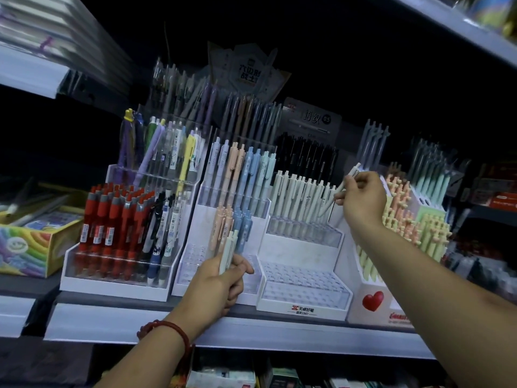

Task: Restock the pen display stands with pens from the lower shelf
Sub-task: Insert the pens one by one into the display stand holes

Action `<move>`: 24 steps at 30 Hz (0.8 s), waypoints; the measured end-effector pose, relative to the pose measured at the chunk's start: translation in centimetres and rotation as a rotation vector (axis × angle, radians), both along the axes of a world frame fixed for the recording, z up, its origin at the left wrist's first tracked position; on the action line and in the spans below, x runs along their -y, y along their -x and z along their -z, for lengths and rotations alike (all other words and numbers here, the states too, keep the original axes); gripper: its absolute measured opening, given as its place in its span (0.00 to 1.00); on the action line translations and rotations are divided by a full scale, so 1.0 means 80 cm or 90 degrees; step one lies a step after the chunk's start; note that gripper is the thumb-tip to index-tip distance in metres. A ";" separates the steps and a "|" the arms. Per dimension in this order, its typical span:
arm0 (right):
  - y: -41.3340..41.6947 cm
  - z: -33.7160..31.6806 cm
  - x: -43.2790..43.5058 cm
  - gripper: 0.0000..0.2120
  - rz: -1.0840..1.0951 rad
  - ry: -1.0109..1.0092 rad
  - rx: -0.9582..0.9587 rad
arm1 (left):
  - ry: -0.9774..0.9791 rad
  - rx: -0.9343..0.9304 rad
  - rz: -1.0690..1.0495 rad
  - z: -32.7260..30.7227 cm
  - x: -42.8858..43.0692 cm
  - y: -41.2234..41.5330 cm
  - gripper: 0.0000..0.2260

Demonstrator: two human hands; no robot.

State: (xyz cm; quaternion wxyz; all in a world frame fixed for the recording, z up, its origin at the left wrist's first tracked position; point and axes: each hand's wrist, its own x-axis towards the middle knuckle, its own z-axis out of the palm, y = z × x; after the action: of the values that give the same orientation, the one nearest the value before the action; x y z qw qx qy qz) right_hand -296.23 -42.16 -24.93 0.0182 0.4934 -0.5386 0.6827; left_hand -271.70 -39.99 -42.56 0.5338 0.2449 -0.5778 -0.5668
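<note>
While your right hand [363, 197] pinches one pale pen [342, 189] at the right end of the back row [299, 197] in the white stand [303, 306], line the tip up over a free hole before you push. Hold the pen as upright as its neighbours. At present it leans, top to the right, so I judge it could catch on the clear rim [305, 229]. Lower it straight, let it drop to its seat, and turn the clip to face front like the others. Loosen your pinch only once it stands by itself.

Your left hand [221, 284] grips a few spare pens [227, 252] upright, in front of the pastel stand [202, 219] next door. Bring them nearer the right hand so each handover is short, and don't let them knock the peach and blue pens [235, 219] just behind. Lower down, the white stand looks bare of pens, so plenty of filling is probably left.

The pen's tip is hard to pick out against the row, so you can't tell whether it has entered a hole, or which hole is free. How many pens the left hand carries is unclear; two or three, at a guess. The lower shelf [246, 373] is cut off at the bottom edge and dark, its stock hard to read. Stands at the back sink into shadow, and the upper left is blurred.
</note>
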 end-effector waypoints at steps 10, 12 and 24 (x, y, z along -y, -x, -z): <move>0.012 0.007 0.036 0.04 -0.028 -0.180 -0.108 | -0.002 -0.002 -0.001 -0.001 -0.002 0.000 0.08; 0.013 0.010 0.041 0.05 -0.037 -0.229 -0.133 | 0.000 0.000 -0.002 0.000 -0.001 0.000 0.08; 0.015 0.011 0.049 0.06 0.022 -0.234 -0.137 | 0.006 0.004 0.005 0.003 0.003 -0.001 0.07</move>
State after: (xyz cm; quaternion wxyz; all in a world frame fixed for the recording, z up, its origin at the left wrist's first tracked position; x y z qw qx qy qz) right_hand -297.43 -46.11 -25.83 -0.0032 0.5493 -0.6572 0.5160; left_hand -271.64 -40.20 -42.78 0.5312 0.2420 -0.5830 -0.5651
